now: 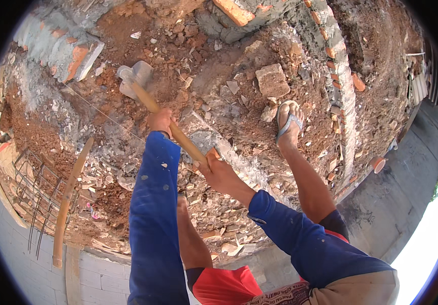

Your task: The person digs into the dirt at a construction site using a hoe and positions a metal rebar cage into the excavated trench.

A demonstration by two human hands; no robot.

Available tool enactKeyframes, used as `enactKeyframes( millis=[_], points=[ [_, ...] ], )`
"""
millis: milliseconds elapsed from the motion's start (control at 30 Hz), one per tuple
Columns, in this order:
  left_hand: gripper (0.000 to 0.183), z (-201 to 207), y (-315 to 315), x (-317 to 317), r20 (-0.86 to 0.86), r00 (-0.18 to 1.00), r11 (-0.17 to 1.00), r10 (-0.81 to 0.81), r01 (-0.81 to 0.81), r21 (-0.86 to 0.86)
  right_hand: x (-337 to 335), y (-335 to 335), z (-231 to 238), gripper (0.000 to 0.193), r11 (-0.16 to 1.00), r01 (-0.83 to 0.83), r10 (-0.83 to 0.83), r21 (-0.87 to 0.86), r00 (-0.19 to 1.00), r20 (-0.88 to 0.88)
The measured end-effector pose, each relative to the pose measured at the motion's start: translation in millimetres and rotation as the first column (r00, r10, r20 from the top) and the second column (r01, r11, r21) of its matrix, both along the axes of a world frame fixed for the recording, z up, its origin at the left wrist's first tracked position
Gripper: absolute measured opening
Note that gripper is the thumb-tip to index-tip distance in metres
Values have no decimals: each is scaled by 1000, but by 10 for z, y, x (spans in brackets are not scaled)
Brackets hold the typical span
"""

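Note:
Both my hands are closed on the wooden handle of a hoe (181, 138). My left hand (161, 122) grips it partway along, nearer the metal blade. Toward the handle's end, my right hand (220, 174) is wrapped round the wood. The grey hoe blade (138, 77), slightly blurred, is down at the reddish soil (173, 51) ahead and to the left. Whether its edge is sunk into the earth I cannot tell.
A brick chunk (272, 81) lies beside my sandalled foot (289, 119). A low brick-and-mortar wall (348, 112) runs along the right. A mortared brick block (69, 51), a taut string (94, 108), a wooden pole (69, 203) and rebar frame (36, 188) are on the left.

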State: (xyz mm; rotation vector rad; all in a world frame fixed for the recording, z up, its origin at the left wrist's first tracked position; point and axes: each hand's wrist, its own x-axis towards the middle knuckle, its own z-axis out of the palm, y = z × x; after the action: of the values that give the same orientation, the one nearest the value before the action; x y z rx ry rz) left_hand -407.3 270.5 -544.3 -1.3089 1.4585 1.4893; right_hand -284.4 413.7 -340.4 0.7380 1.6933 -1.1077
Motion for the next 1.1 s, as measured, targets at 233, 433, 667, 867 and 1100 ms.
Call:
enactKeyframes(
  millis=[233, 433, 667, 867, 1100],
  points=[
    [4, 228, 172, -22, 140, 984, 992, -114, 105, 74, 163, -22, 223, 39, 1000, 12, -11, -21, 999, 44],
    [5, 299, -44, -155, 205, 966, 985, -160, 142, 99, -36, 108, 400, 43, 997, 18, -15, -81, 999, 35],
    [22, 758, 225, -151, 170, 982, 954, 86, -130, 270, -56, 524, 923, 39, 997, -81, 81, -8, 996, -30],
    [21, 2255, 840, 1160, 142, 972, 921, 186, -223, 319, 1498, 693, 2147, 40, 966, -98, 43, 239, 973, 225],
    [19, 3216, 1278, 2276, 226, 952, 912, 205, -269, 309, 2861, 684, 2909, 30, 923, -125, 2, 364, 947, 321]
  ],
)
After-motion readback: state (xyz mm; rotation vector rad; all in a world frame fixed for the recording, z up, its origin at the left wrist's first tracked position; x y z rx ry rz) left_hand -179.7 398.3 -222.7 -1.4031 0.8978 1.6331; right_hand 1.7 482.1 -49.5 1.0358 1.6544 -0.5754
